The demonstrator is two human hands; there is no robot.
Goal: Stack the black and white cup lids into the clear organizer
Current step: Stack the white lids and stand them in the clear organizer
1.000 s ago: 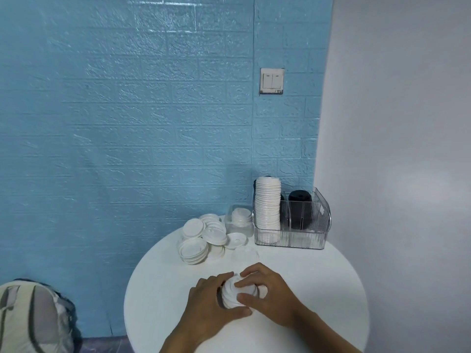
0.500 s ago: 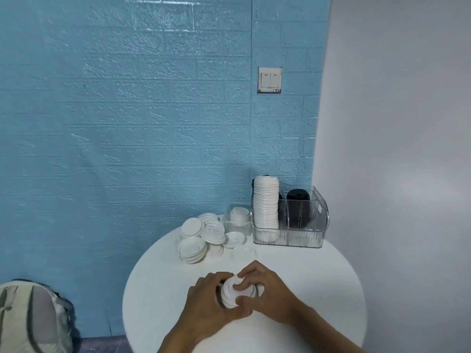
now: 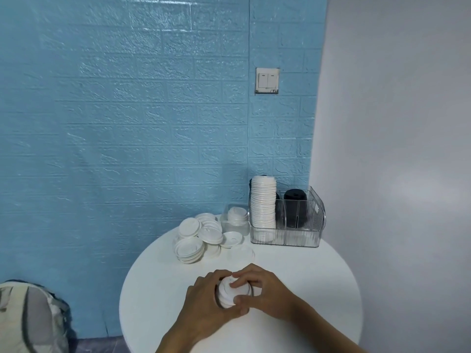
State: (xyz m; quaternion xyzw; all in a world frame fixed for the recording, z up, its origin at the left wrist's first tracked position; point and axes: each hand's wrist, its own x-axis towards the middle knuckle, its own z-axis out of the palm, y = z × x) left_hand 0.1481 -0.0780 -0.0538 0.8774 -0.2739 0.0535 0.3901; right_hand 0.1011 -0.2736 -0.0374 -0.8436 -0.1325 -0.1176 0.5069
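Both hands close around a small stack of white lids (image 3: 227, 293) near the table's front. My left hand (image 3: 204, 301) wraps it from the left; my right hand (image 3: 265, 291) covers its top and right side. At the back right stands the clear organizer (image 3: 300, 235). Its left compartment holds a tall stack of white lids (image 3: 263, 202), its right one a stack of black lids (image 3: 295, 207). Loose white lids (image 3: 197, 238) lie heaped at the back left of the table.
A small clear tub (image 3: 235, 221) with white lids in it sits left of the organizer. A clear lid (image 3: 240, 252) lies flat in front of the heap. The round white table (image 3: 318, 289) stands against a blue brick wall. A backpack (image 3: 28, 317) rests on the floor, lower left.
The hands have stayed on the small lid stack, with the fingers shifting slightly. The camera view has tilted a little.
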